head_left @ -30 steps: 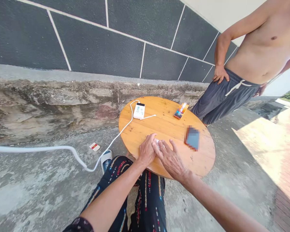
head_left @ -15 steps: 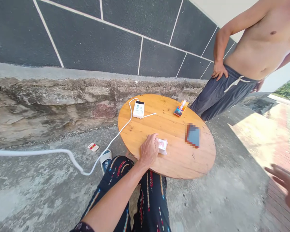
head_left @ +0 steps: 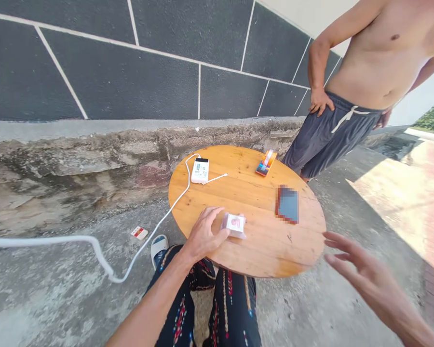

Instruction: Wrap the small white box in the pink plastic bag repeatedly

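Observation:
Near the front of the round wooden table (head_left: 267,250) lies a small white pack (head_left: 235,223) with a red print on top, in what looks like clear plastic. My left hand (head_left: 207,232) rests at the pack's left side, thumb and fingers apart and not closed round it. Whether the fingertips touch the plastic is hard to tell. Over the right edge of the table my right hand (head_left: 361,265) hovers, fingers stretched out and nothing in them.
A white power bank (head_left: 200,171) with a white cable (head_left: 155,226), an orange box (head_left: 265,163) and a blurred-out flat object (head_left: 288,205) lie on the table. Behind it stands a person (head_left: 347,96), hand on hip. A red-and-white card (head_left: 139,233) lies on the ground.
My left hand has opened and drawn back left from the white pack. My right hand has come in from the right toward the table edge. The view has shifted slightly.

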The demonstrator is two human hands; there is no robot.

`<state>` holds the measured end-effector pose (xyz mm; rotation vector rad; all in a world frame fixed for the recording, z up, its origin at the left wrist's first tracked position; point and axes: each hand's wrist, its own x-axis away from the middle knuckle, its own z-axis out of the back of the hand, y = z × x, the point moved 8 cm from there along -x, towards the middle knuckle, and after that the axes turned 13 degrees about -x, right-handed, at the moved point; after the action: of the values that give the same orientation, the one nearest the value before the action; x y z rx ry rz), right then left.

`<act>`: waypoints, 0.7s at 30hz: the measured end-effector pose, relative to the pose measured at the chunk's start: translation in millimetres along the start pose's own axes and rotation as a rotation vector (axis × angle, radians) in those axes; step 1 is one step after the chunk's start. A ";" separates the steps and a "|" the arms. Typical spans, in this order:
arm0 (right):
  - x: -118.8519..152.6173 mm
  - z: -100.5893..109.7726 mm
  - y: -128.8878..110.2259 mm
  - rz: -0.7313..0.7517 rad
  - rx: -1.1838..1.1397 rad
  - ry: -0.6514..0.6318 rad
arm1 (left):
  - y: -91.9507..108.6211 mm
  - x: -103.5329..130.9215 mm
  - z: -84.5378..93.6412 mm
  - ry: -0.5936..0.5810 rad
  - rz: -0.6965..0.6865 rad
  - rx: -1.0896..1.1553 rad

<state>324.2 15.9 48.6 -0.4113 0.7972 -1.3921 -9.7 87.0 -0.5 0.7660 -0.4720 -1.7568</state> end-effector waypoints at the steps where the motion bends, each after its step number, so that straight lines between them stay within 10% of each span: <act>1: -8.8 -27.4 -6.0 -0.014 -0.065 -0.072 | 1.5 1.0 -0.3 -0.039 -0.043 -0.001; 5: -44.8 -133.9 -46.0 0.138 -0.276 -0.268 | 2.8 1.0 -5.5 -0.137 -0.144 -0.003; 8: -58.0 -175.9 -56.6 0.178 -0.341 -0.353 | 1.9 -3.1 -10.6 -0.164 -0.163 0.006; 21: -78.7 -175.6 -30.4 0.162 -0.447 -0.328 | 4.3 -30.3 -24.5 -0.125 -0.159 0.157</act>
<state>180.1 120.6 -30.3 -0.8776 0.8455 -0.9567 15.9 115.9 -7.2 0.8255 -0.6548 -1.9407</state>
